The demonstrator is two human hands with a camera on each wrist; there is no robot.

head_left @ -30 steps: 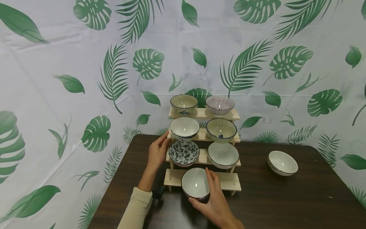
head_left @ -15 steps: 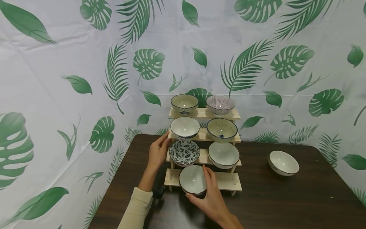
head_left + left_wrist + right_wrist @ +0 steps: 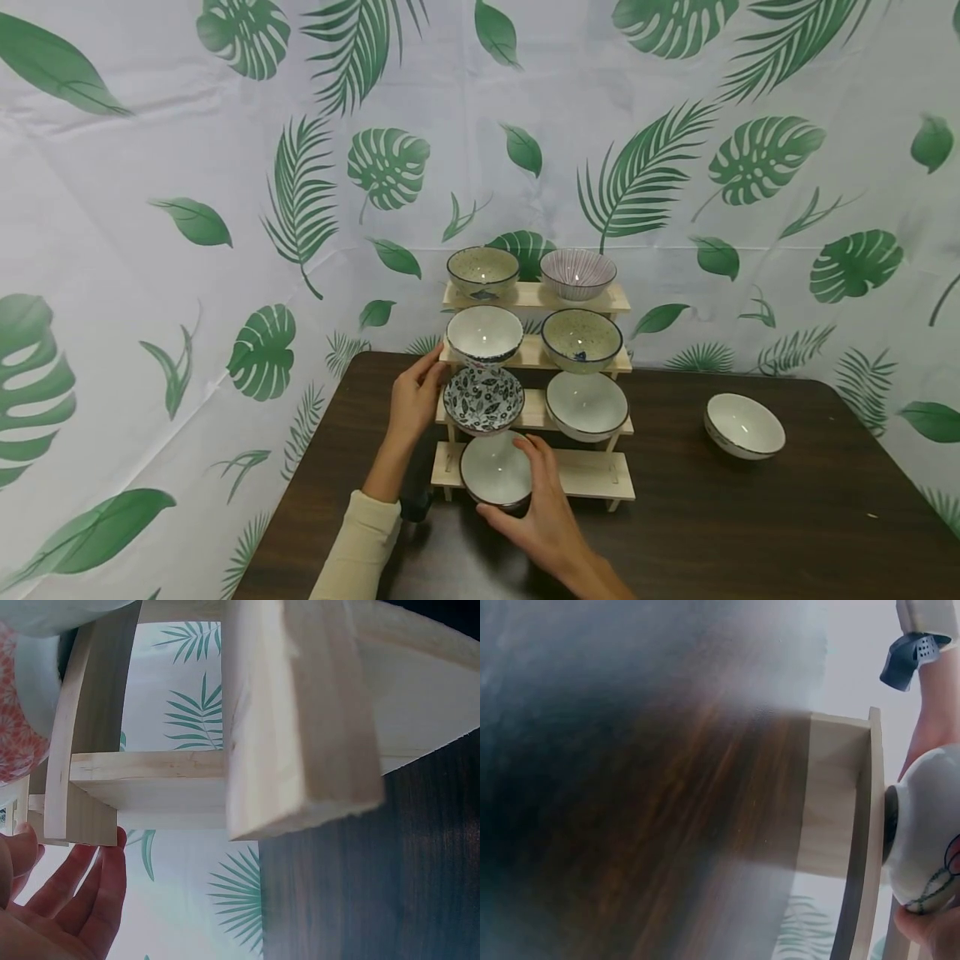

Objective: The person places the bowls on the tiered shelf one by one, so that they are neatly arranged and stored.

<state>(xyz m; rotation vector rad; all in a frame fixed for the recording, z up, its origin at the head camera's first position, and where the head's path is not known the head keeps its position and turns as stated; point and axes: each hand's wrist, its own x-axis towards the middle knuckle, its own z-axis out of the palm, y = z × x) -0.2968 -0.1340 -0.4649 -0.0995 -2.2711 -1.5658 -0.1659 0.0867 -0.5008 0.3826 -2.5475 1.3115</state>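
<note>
My right hand (image 3: 536,508) grips a white bowl (image 3: 491,473) with a dark rim, thumb on the near side and fingers over the right rim. The bowl is at the left of the lowest board of a wooden tiered stand (image 3: 596,475); in the right wrist view, the bowl's dark foot (image 3: 890,823) is against or just above that board. My left hand (image 3: 412,404) holds the stand's left side near the second board from the top. In the left wrist view, its fingers (image 3: 111,881) and thumb close round a board's end. A black-and-white floral bowl (image 3: 483,402) stands one tier above.
More bowls fill the upper tiers, including a speckled bowl (image 3: 582,340), a plain white bowl (image 3: 587,407) and a striped bowl (image 3: 577,273). Another white bowl (image 3: 744,427) lies tilted on the dark table (image 3: 697,533) to the right. A leaf-patterned cloth (image 3: 525,100) hangs behind.
My right hand has carried the white bowl a little leftward and back, over the left part of the lowest board. My left hand has stayed on the stand.
</note>
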